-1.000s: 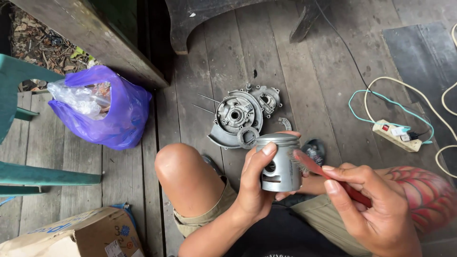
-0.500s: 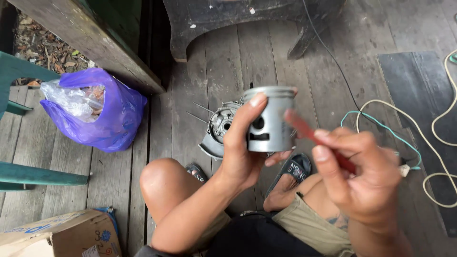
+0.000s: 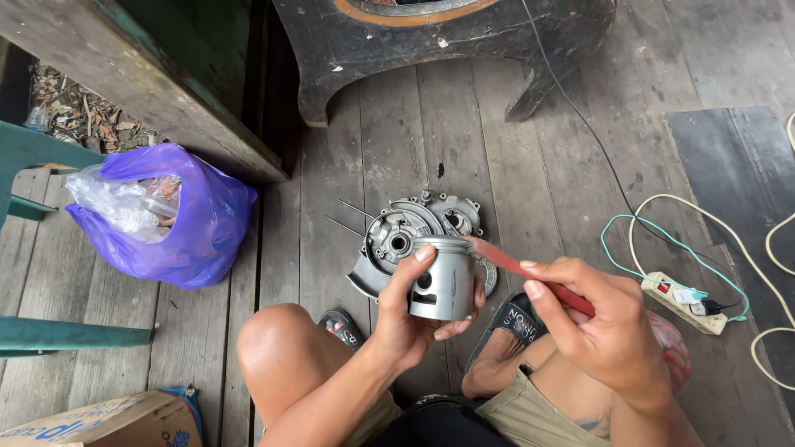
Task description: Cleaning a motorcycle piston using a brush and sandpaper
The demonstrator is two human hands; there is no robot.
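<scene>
My left hand (image 3: 411,319) grips a grey metal piston (image 3: 443,280) upright above my lap, thumb on its top rim. My right hand (image 3: 598,327) holds a thin red-handled tool (image 3: 530,273) whose tip rests on the piston's upper rim. Just behind the piston, a grey metal engine casing (image 3: 397,236) lies flat on the wooden floor, with two thin rods (image 3: 348,217) sticking out to its left.
A purple plastic bag (image 3: 178,219) of scraps sits at left by green chair legs (image 3: 50,331). A cardboard box (image 3: 108,422) is at bottom left. A power strip (image 3: 683,302) with white and teal cords lies at right. A dark wooden stand (image 3: 431,41) is at the back.
The piston came down from its raised position back toward my lap. The red tool's tip now sits on the piston's rim. The camera view shifted, showing more floor behind.
</scene>
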